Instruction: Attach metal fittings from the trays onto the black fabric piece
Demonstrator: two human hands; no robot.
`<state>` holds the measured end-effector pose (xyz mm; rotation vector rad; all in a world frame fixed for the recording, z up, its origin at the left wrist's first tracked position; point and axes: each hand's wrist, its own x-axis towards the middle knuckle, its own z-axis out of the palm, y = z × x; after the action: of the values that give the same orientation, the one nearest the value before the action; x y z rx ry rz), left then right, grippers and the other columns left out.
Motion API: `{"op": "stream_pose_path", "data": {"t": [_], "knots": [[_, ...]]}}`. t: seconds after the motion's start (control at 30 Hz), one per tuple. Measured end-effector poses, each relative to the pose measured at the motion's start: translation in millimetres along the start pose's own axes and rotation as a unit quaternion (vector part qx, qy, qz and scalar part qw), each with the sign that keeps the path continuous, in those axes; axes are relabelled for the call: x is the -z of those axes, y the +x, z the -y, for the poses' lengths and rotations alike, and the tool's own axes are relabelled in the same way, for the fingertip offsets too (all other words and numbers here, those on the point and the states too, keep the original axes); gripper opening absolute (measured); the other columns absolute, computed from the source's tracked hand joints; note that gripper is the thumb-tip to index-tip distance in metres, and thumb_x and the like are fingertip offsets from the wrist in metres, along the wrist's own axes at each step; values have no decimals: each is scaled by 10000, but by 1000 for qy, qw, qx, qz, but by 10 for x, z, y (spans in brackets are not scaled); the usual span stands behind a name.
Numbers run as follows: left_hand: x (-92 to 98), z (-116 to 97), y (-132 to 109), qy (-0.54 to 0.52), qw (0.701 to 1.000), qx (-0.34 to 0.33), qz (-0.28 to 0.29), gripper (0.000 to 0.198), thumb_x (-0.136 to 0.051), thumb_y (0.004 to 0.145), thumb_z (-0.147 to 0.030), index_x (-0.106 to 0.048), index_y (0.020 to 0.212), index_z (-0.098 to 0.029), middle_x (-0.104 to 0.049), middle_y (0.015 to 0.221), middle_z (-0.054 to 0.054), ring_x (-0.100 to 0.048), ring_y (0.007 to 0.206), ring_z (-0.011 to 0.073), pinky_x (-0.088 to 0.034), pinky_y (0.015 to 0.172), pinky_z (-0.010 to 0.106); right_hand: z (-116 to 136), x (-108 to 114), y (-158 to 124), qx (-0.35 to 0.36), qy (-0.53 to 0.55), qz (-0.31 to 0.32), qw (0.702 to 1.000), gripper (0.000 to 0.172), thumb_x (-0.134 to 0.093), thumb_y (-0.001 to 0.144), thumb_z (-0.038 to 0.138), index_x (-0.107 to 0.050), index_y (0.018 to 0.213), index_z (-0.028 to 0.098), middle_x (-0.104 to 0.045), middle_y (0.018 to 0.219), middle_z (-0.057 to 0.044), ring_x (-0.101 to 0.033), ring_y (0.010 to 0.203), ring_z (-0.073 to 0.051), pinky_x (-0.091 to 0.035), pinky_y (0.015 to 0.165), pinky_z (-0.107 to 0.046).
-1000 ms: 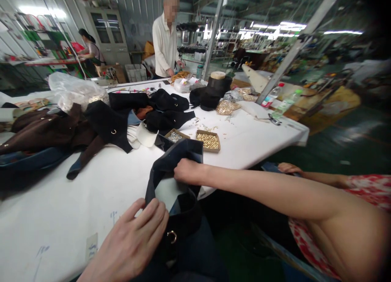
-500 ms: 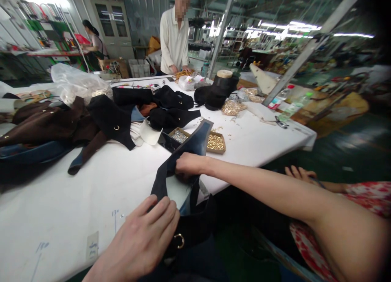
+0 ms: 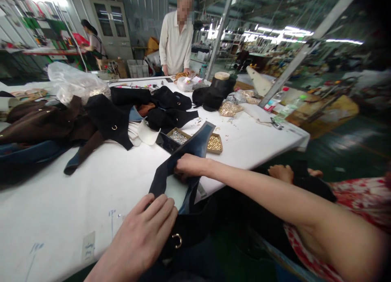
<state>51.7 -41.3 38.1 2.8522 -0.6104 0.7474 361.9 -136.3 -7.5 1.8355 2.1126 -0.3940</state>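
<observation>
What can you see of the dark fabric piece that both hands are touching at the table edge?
The dark fabric piece looks like soft black suede with a blue lining. It lies over the near edge of the white table, one strip pointing up towards the small trays. A brass ring sits on its lower part. The left hand presses flat on it; the right hand grips its middle.

I see a big white table [image 3: 91,192]. On it lie dark cloth pieces [image 3: 106,119], two little boxes of beads [image 3: 195,140] and a plastic bag [image 3: 73,84].
</observation>
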Motion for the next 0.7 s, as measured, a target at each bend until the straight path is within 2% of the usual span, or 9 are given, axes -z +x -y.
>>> {"op": "stream_pose_path", "data": {"t": [0.13, 0.23, 0.37, 0.43, 0.5, 0.6, 0.67, 0.7], "knots": [[19, -4, -245, -6, 999, 27, 17, 479, -287, 1247, -169, -740, 1393, -115, -789, 1400, 96, -627, 1315, 274, -389, 1165, 454, 240, 89, -121, 14, 23, -52, 998, 93, -739, 1060, 182, -825, 1094, 191, -838, 1075, -76, -729, 875, -215, -298, 662, -348], [61, -18, -396, 1, 999, 41, 16, 401, -383, 1230, -140, -729, 1433, -129, -786, 1463, 80, -631, 1365, 271, -404, 1168, 468, 558, 273, -186, 56, 37, -114, 991, 190, -655, 1034, 51, -772, 1066, 197, -805, 1074, -50, -712, 868, -192, -289, 641, -345], [188, -75, -469, -1, 999, 48, 13, 421, -474, 1156, -47, -711, 1492, -137, -782, 1497, 81, -655, 1350, 271, -478, 1127, 459, 994, 450, -105, 122, 37, -184, 975, 157, -627, 1067, 80, -731, 1097, 194, -781, 1103, -63, -707, 920, -205, -314, 648, -356], [250, -110, -488, -29, 998, 43, 18, 424, -495, 1124, -29, -716, 1471, -133, -788, 1475, 89, -677, 1274, 248, -530, 1060, 413, 1132, 430, 2, 154, 34, -172, 972, 182, -594, 1080, 73, -737, 1089, 186, -793, 1083, -71, -712, 916, -211, -341, 660, -367], [288, -139, -532, -47, 998, 41, 24, 456, -491, 1076, 5, -723, 1434, -157, -796, 1448, 80, -703, 1210, 223, -565, 1024, 377, 1202, 345, 115, 171, 30, -132, 976, 214, -574, 1092, 69, -760, 1077, 174, -812, 1069, -83, -726, 940, -221, -383, 683, -374], [314, -168, -653, -26, 997, 65, 27, 539, -457, 1028, 40, -708, 1444, -193, -793, 1464, 63, -729, 1292, 209, -574, 1131, 364, 1215, 174, 243, 136, 17, -89, 987, 158, -668, 1134, 227, -806, 1110, 154, -834, 1155, -122, -752, 1066, -262, -464, 765, -383], [346, -169, -724, -14, 996, 83, 22, 525, -462, 1046, 25, -703, 1454, -201, -798, 1461, 67, -733, 1349, 208, -576, 1184, 351, 1191, 86, 281, 99, 33, -79, 991, 228, -734, 1128, 353, -822, 1175, 148, -836, 1221, -131, -768, 1103, -277, -503, 793, -377], [371, -160, -741, -13, 996, 89, 18, 501, -476, 1061, 11, -703, 1453, -204, -803, 1446, 72, -743, 1344, 208, -588, 1182, 341, 1175, 58, 284, 81, 46, -77, 993, 244, -727, 1132, 356, -823, 1213, 147, -837, 1242, -128, -779, 1101, -272, -515, 793, -367]]}}
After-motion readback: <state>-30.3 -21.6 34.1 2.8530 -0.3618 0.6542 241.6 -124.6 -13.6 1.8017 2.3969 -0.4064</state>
